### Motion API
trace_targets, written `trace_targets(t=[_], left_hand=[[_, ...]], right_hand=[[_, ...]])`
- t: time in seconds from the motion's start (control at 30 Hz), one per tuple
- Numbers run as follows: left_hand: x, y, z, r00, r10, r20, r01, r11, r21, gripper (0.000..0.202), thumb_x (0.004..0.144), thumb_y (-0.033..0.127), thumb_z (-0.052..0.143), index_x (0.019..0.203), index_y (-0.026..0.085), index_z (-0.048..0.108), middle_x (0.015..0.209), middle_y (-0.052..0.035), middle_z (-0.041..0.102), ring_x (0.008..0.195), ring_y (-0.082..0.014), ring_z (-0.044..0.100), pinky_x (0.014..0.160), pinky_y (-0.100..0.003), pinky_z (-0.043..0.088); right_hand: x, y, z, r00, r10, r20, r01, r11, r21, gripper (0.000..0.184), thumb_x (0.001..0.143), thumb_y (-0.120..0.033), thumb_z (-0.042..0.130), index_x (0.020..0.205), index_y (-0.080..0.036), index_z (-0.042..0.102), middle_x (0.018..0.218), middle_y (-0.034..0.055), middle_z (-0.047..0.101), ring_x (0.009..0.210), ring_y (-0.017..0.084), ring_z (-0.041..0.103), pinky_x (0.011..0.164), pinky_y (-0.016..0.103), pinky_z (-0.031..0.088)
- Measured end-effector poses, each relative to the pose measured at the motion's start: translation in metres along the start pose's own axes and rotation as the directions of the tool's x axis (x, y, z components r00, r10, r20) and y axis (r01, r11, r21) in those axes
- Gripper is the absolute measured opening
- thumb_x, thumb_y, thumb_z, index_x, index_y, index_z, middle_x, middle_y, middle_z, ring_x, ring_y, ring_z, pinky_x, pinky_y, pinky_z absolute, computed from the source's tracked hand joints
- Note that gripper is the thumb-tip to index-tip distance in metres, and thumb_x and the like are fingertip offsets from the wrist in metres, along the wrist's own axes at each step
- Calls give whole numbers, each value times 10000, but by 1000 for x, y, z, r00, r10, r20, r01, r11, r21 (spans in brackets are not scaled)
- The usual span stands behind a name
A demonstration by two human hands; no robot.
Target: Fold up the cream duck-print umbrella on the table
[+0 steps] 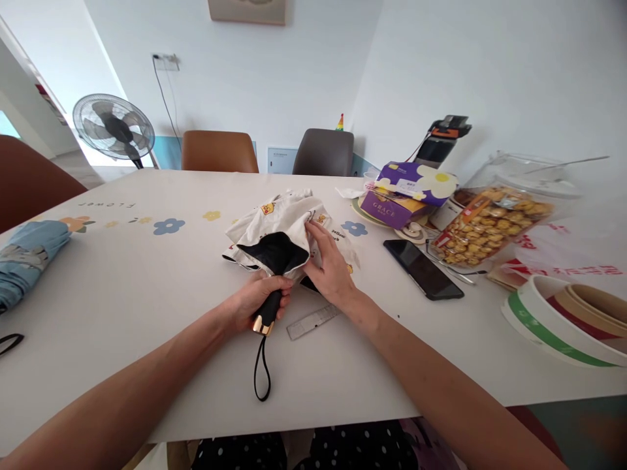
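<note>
A folded umbrella (277,228) with cream printed fabric and black lining lies on the white table (147,274) in front of me. My left hand (255,301) is closed around its black handle with the gold end cap, and a black wrist strap (262,375) trails toward the table's near edge. My right hand (330,264) rests on the cream fabric at the right side, fingers gathering a fold. A clear ruler (312,322) lies just under my right wrist.
A black phone (422,268) lies right of the umbrella. Beyond it are a purple box (398,207), a snack bag (490,225) and tape rolls (563,316). A blue folded umbrella (27,258) lies at the far left. Two chairs (219,151) and a fan (113,127) stand behind.
</note>
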State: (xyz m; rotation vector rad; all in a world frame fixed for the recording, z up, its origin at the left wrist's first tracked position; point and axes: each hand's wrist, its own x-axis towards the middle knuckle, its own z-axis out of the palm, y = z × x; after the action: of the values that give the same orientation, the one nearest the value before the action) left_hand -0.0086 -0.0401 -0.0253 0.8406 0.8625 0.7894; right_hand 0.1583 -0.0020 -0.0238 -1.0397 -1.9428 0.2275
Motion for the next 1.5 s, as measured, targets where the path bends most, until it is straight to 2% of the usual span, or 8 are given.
trace_targets(t=[0.13,0.3,0.5,0.7,0.83,0.93,1.23,1.5], left_hand=[[1,0,-1,1000,-23,-11,23,1000,14,217,708,235,624,573,137,486,548,8,426,450,-81,442,366,-205,396],[2,-2,-3,999,-32,6,31,999,45,228,699,245,629,570,142,472,544,12,426,443,-82,446,366,-209,392],[0,-1,-2,999,-50,8,49,996,74,234,701,258,620,570,146,462,544,14,427,448,-80,440,362,-203,382],[-1,2,1,999,-33,11,32,996,84,214,694,237,619,575,146,465,550,18,418,457,-81,433,353,-202,379],[-2,2,0,998,-50,28,47,992,114,203,708,244,602,589,149,468,546,15,435,438,-78,434,355,-202,372],[-1,2,-1,998,-52,32,48,993,110,197,705,238,604,592,150,468,552,15,433,441,-78,442,358,-202,371],[-2,4,2,998,-66,4,65,995,77,193,697,215,608,579,144,473,549,15,425,465,-81,431,349,-197,385],[-2,5,1,996,-90,-3,90,991,95,183,707,227,600,596,142,481,548,10,445,457,-80,435,351,-197,391]], right_hand=[[2,-8,-3,995,-64,-83,60,997,-51,438,822,-168,461,1256,-209,415,1356,102,392,1273,208,352,1048,407,316],[8,-4,-10,974,-106,-199,84,990,-115,470,835,-176,443,1295,-215,355,1362,108,387,1292,224,320,1047,441,304],[10,6,-8,979,-127,-160,98,980,-176,356,793,-146,487,1141,-220,498,1168,91,546,1156,236,461,980,433,372],[10,8,-11,971,-118,-206,82,981,-173,257,784,-147,494,1026,-212,554,1075,99,539,1035,225,505,888,383,427],[12,9,-13,969,-156,-189,123,977,-176,109,763,-126,502,827,-209,535,1091,96,552,1077,228,498,896,381,398],[13,8,-14,969,-179,-172,148,973,-178,103,738,-111,501,751,-210,477,1134,96,559,1146,240,465,907,394,368],[13,6,-17,972,-140,-190,111,982,-155,60,800,-182,435,764,-225,455,881,36,620,931,211,564,964,450,295],[16,8,-17,975,-191,-115,173,973,-152,177,831,-145,418,941,-226,531,1076,67,603,1040,215,531,882,385,418]])
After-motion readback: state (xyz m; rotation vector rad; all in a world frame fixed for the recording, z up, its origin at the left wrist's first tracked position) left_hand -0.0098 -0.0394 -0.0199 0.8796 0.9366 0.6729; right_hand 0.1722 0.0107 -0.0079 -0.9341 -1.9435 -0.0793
